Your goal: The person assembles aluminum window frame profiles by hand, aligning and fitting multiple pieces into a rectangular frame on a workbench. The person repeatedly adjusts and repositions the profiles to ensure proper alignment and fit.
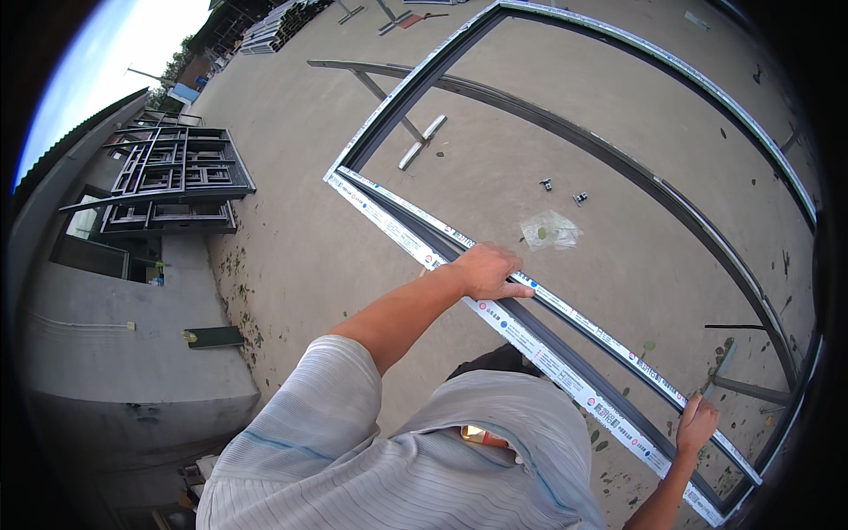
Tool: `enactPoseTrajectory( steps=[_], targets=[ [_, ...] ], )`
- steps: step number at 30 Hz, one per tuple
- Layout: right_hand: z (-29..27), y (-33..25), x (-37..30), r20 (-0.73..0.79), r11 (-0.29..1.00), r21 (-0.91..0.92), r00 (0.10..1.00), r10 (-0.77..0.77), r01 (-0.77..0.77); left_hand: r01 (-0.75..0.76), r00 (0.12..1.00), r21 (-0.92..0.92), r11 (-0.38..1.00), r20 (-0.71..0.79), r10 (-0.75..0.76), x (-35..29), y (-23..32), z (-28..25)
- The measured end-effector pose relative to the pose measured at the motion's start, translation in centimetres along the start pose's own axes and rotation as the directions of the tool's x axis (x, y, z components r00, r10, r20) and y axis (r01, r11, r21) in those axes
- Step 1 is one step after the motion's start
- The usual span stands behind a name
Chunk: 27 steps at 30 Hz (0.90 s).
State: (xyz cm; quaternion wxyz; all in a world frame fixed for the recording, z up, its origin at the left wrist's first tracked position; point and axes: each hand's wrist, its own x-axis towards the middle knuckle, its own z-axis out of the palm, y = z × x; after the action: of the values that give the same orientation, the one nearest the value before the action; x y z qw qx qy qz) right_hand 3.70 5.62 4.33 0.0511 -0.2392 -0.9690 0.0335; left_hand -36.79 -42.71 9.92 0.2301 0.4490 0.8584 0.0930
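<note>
A long dark metal profile bar (601,340), faced with printed white protective film, lies along the near side of a large rectangular metal frame (565,371). My left hand (486,272) is closed over the bar near its middle, its thumb stretched along the film. Farther right, my right hand (696,426) is wrapped round the same bar near its right end. The bar's left end sits at the frame's left corner; its right end reaches close to the right corner. Whether the bar is seated in the frame or only rests against it, I cannot tell.
A long dark beam (565,124) on stands runs under the frame. On the concrete floor lie small metal fittings (580,199), a clear plastic bag (550,230) and scattered leaves. Several dark frames (177,168) lean by the wall at left. More profiles (274,31) are stacked far back.
</note>
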Motion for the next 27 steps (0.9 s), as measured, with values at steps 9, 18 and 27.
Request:
enactPoseTrajectory(
  steps=[9, 18, 27],
  targets=[
    [0.9, -2.2, -4.2, 0.022, 0.999, 0.018, 0.999, 0.046, -0.046, -0.022, 0.999, 0.006, 1.000, 0.042, 0.022, -1.7, -0.6, 0.6],
    [-0.9, -4.7, -4.7, 0.073, 0.993, 0.090, 0.995, 0.067, -0.073, -0.045, 0.994, 0.014, 0.999, 0.099, 0.044, -1.0, -1.2, 0.5],
    [-2.5, -5.9, -4.5, 0.160, 0.985, 0.073, 0.977, 0.141, -0.154, -0.100, 0.988, 0.056, 0.993, 0.127, 0.092, -0.1, 3.0, 1.0]
  ],
)
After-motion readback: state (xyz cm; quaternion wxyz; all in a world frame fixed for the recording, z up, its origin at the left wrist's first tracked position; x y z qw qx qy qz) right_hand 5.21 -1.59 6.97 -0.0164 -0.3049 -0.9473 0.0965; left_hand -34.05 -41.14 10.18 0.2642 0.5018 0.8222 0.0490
